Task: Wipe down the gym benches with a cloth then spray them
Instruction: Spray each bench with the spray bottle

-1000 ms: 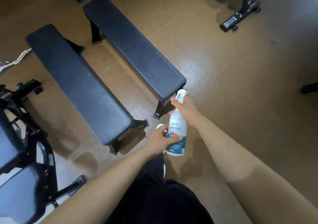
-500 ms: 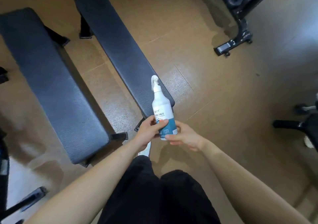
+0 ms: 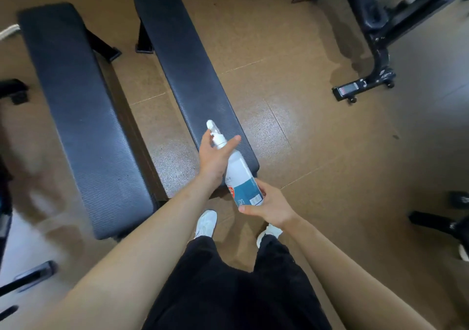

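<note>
Two flat black gym benches lie side by side on the brown floor: the left bench (image 3: 83, 116) and the right bench (image 3: 187, 68). A white spray bottle (image 3: 239, 175) with a blue label is held tilted over the near end of the right bench, nozzle pointing away from me. My right hand (image 3: 269, 206) grips the bottle's base. My left hand (image 3: 215, 154) is up at the neck by the trigger head, fingers spread around it. No cloth is in view.
A black machine frame with a wheeled foot (image 3: 365, 86) stands at the upper right. More dark equipment sits at the right edge (image 3: 441, 223) and along the left edge (image 3: 12, 91). My legs and white shoes (image 3: 206, 224) are just behind the benches' near ends.
The bottle passed from my left hand at its base to my right hand at its base. My left hand slid up to the neck. The view shifted toward the right bench.
</note>
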Tool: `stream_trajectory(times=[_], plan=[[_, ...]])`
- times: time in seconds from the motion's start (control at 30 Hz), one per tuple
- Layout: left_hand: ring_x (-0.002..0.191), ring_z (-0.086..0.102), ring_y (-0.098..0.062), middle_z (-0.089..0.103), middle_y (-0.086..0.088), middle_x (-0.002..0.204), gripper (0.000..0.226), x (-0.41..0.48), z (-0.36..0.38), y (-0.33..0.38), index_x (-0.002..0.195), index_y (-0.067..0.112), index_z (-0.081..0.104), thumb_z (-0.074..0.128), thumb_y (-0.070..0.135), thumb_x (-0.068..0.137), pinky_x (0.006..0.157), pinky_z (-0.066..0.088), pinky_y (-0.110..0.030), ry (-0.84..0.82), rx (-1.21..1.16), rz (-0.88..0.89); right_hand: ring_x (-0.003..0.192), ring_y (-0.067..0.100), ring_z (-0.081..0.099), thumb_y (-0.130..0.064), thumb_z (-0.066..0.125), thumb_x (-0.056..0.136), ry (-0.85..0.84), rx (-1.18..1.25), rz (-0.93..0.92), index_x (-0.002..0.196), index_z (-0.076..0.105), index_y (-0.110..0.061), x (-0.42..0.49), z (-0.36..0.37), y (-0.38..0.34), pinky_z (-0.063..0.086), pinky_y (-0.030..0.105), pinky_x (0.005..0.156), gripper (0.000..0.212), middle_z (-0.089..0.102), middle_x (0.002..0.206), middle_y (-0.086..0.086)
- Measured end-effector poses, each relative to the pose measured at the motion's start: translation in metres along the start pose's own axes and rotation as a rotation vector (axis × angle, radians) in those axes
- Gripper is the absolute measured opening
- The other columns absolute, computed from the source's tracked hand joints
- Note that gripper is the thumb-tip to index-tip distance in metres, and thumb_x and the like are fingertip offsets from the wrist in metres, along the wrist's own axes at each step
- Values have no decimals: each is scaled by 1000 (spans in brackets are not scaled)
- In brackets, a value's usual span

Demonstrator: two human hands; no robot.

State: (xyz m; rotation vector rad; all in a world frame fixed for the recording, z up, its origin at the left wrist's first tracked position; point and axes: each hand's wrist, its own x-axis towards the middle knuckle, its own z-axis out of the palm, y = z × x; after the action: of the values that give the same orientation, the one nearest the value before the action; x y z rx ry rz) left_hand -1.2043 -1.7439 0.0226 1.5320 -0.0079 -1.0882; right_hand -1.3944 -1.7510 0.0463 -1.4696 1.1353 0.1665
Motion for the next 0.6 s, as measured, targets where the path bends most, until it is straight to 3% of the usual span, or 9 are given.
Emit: stream_trajectory(times=[0.07, 0.13, 0.27, 0.37, 0.47, 0.53, 0.6], plan=[[107, 68, -18, 64, 6, 125, 62, 1, 7, 0, 135, 20, 53, 87, 26, 82, 87, 61, -36, 44, -24, 18, 104, -16, 60, -31, 87, 77, -18, -65, -31, 127, 51, -42, 3, -10, 4, 50, 5, 77, 62, 63, 111, -32], [103, 68, -16, 64, 6, 124, 62, -1, 14, -3, 132, 21, 53, 88, 26, 81, 84, 61, -35, 91, -3, 24, 103, -14, 60, -33, 88, 76, -47, -96, -46, 126, 49, -44, 6, -20, 8, 48, 5, 75, 64, 60, 111, -33], [84, 66, -20, 67, -4, 106, 43, -3, 33, -9, 113, 15, 58, 87, 18, 81, 76, 60, -40, 254, -29, 8, 108, -5, 60, -39, 88, 74, -104, -144, -84, 129, 49, -43, 17, -44, 18, 53, 19, 91, 68, 58, 115, -31], [72, 62, -20, 65, -6, 88, 29, -8, 59, -9, 103, 13, 60, 83, 18, 85, 64, 55, -31, 394, -26, 6, 100, -9, 58, -35, 89, 75, -149, -159, -119, 124, 47, -45, 24, -75, 22, 46, 7, 76, 65, 54, 106, -36], [74, 65, -21, 68, -8, 93, 30, -14, 84, -10, 109, 10, 63, 81, 19, 86, 58, 54, -27, 481, -21, 0, 98, -7, 60, -35, 89, 75, -223, -166, -156, 122, 49, -44, 31, -107, 28, 44, 6, 71, 62, 57, 106, -33], [78, 67, -19, 68, -11, 106, 46, -17, 99, -14, 126, 11, 59, 81, 20, 86, 55, 55, -26, 468, -27, -23, 96, -6, 60, -36, 87, 77, -274, -190, -168, 124, 50, -40, 37, -126, 33, 43, 7, 71, 60, 58, 107, -28], [89, 69, -22, 66, -9, 115, 60, -19, 112, -22, 136, 17, 52, 81, 22, 84, 67, 61, -35, 462, -20, -67, 92, -8, 59, -36, 86, 78, -332, -214, -172, 129, 51, -36, 41, -144, 37, 42, 7, 68, 61, 57, 108, -25]])
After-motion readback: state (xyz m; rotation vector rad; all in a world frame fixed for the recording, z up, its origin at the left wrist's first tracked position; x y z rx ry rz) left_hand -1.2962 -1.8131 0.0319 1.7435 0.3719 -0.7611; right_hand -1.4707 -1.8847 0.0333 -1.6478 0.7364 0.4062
